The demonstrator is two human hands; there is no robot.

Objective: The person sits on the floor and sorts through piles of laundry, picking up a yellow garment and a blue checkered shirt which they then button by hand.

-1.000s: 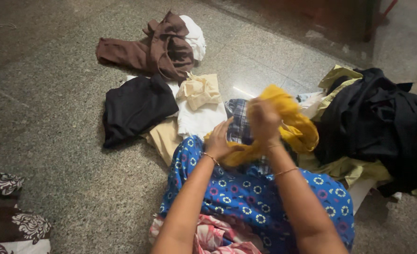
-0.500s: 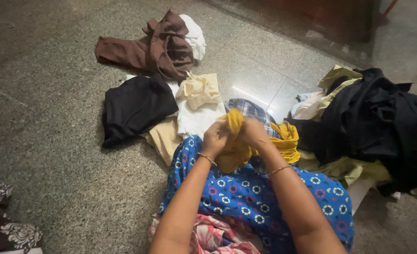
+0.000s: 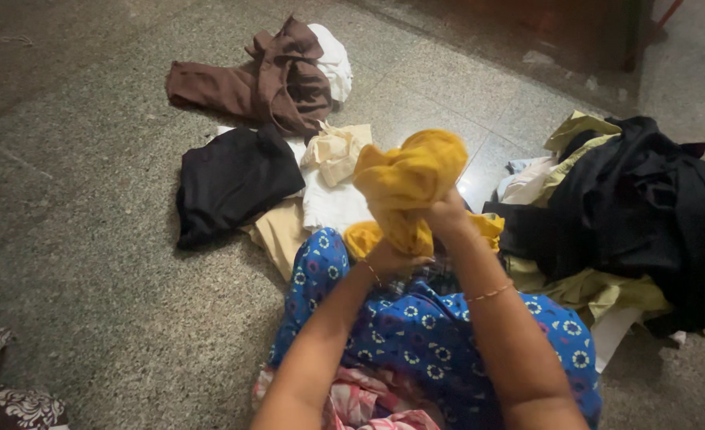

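Gripping the bunched yellow cloth (image 3: 408, 179) above her lap, left hand (image 3: 390, 259) clamped low, right hand (image 3: 448, 215) higher; few folded clothes (image 3: 237, 179) lay ahead-left, big unsorted pile (image 3: 639, 207) remained right.

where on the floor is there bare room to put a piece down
The widest bare floor lies left of the black folded garment and the blue floral lap. Another open patch sits between the brown garment and the dark heap. It is crowded ahead of both hands, which hold the yellow cloth.
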